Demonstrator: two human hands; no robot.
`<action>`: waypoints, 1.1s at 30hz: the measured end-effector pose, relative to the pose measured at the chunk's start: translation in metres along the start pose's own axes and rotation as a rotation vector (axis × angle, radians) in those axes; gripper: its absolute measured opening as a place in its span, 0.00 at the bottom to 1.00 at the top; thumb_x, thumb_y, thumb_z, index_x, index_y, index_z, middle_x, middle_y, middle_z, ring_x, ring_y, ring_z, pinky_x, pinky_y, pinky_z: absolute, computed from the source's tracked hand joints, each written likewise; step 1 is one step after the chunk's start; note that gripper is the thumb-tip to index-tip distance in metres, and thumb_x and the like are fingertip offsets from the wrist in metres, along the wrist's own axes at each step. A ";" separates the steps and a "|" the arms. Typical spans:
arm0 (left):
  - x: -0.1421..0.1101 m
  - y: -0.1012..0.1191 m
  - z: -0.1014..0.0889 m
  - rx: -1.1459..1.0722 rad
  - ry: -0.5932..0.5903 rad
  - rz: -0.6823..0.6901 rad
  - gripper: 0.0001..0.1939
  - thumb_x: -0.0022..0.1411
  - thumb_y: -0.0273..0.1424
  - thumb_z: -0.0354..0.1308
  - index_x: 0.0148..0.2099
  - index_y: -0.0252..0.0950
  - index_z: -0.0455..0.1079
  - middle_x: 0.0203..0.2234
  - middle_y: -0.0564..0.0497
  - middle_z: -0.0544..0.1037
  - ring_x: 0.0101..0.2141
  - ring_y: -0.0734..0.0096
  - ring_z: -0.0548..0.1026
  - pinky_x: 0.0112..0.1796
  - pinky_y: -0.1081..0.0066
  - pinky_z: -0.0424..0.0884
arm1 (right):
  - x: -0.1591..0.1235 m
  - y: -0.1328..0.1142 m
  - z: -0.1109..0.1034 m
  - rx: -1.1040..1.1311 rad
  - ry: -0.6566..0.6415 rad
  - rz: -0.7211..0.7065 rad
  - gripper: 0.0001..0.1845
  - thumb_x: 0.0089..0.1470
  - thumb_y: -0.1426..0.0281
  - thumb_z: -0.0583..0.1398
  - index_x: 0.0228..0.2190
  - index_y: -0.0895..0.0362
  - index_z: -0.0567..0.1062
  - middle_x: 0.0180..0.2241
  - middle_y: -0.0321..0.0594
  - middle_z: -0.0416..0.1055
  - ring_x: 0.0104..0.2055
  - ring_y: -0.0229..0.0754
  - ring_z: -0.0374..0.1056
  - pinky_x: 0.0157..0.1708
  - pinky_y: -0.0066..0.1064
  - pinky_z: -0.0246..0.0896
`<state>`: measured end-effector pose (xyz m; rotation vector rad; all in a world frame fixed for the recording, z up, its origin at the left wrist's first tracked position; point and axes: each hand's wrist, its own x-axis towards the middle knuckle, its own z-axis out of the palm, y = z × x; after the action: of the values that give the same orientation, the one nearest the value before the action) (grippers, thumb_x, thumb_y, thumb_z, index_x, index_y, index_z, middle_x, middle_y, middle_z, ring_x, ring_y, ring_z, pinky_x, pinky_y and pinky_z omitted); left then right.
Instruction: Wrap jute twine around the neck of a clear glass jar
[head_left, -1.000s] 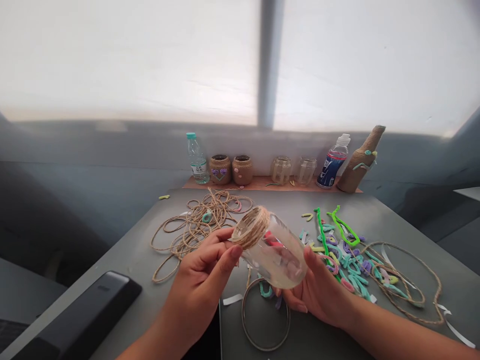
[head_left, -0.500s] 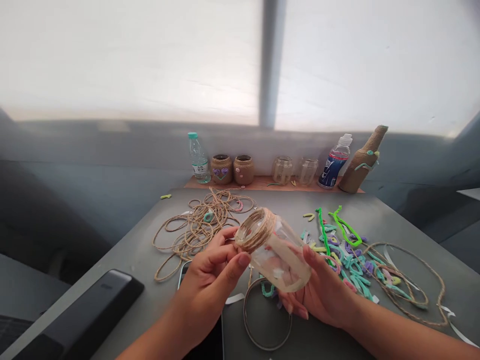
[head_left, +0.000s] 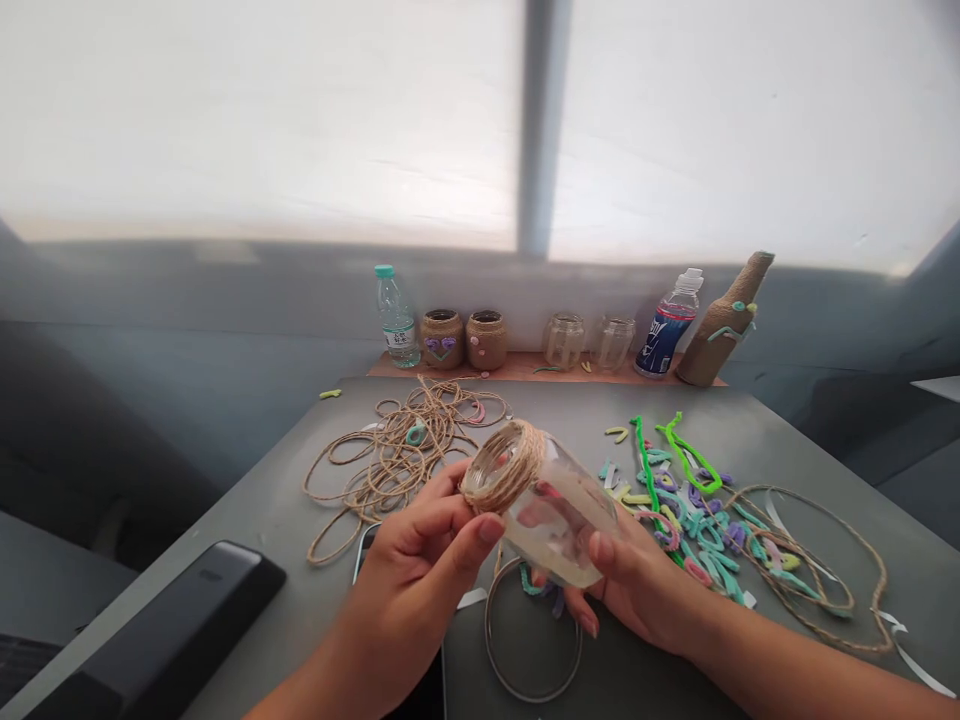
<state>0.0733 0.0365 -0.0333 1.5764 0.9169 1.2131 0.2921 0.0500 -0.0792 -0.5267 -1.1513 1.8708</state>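
A clear glass jar point(head_left: 566, 510) is held tilted above the table, its mouth toward the upper left. Jute twine point(head_left: 517, 465) wraps its neck in several turns, and a pale strip runs along its side. My left hand point(head_left: 431, 540) is closed at the neck, thumb and fingers pinching the twine against the glass. Around the lower body and base curls my right hand point(head_left: 637, 575), gripping the jar from the right. Part of its fingers is hidden behind the glass. Below the jar, a ring-shaped loop point(head_left: 487, 640) lies on the table.
Loose twine point(head_left: 405, 450) is heaped at the left. Colourful pipe-cleaner pieces point(head_left: 697, 520) spread at the right beside more twine point(head_left: 847, 520). Wrapped jars point(head_left: 442, 340), plain jars point(head_left: 564, 345), bottles point(head_left: 664, 330) and a twine-wrapped bottle point(head_left: 716, 335) stand behind. A black case point(head_left: 172, 620) lies front left.
The jar has turned slightly about its length and its neck has shifted a little left. My right hand's thumb has moved lower along the jar. My left hand stays at the neck.
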 end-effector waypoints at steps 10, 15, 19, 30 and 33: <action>-0.001 -0.001 0.002 -0.088 -0.068 0.012 0.25 0.69 0.42 0.58 0.21 0.37 0.62 0.26 0.53 0.67 0.32 0.68 0.64 0.42 0.69 0.65 | -0.001 0.000 0.002 0.267 -0.090 0.137 0.35 0.58 0.40 0.58 0.47 0.59 0.76 0.33 0.46 0.77 0.25 0.40 0.76 0.19 0.21 0.64; 0.000 -0.001 0.001 -0.075 -0.048 0.005 0.24 0.70 0.41 0.58 0.21 0.38 0.64 0.26 0.53 0.66 0.30 0.67 0.62 0.42 0.68 0.64 | -0.001 0.001 0.001 0.245 -0.082 0.165 0.39 0.58 0.38 0.53 0.50 0.58 0.73 0.30 0.45 0.77 0.21 0.36 0.71 0.19 0.21 0.64; 0.001 0.001 0.000 -0.031 -0.032 0.001 0.23 0.70 0.42 0.57 0.23 0.38 0.66 0.27 0.52 0.68 0.31 0.66 0.64 0.42 0.66 0.64 | -0.001 0.002 0.000 0.073 -0.037 0.036 0.42 0.50 0.44 0.68 0.58 0.52 0.66 0.42 0.47 0.76 0.31 0.41 0.75 0.18 0.20 0.63; 0.003 -0.002 0.000 -0.066 -0.046 -0.030 0.25 0.68 0.43 0.58 0.21 0.38 0.64 0.22 0.54 0.63 0.28 0.68 0.63 0.42 0.66 0.66 | 0.000 0.002 -0.001 0.207 0.001 0.168 0.37 0.56 0.38 0.56 0.46 0.58 0.74 0.32 0.45 0.77 0.19 0.37 0.72 0.14 0.20 0.58; 0.003 -0.005 -0.001 -0.068 -0.021 -0.026 0.24 0.68 0.44 0.58 0.21 0.38 0.65 0.21 0.55 0.61 0.26 0.69 0.60 0.41 0.65 0.66 | 0.001 0.000 0.000 0.193 0.050 0.203 0.38 0.56 0.37 0.56 0.48 0.57 0.73 0.36 0.48 0.78 0.23 0.39 0.74 0.15 0.20 0.60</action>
<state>0.0727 0.0414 -0.0367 1.5161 0.8711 1.1957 0.2915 0.0503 -0.0791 -0.5948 -0.8999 2.1039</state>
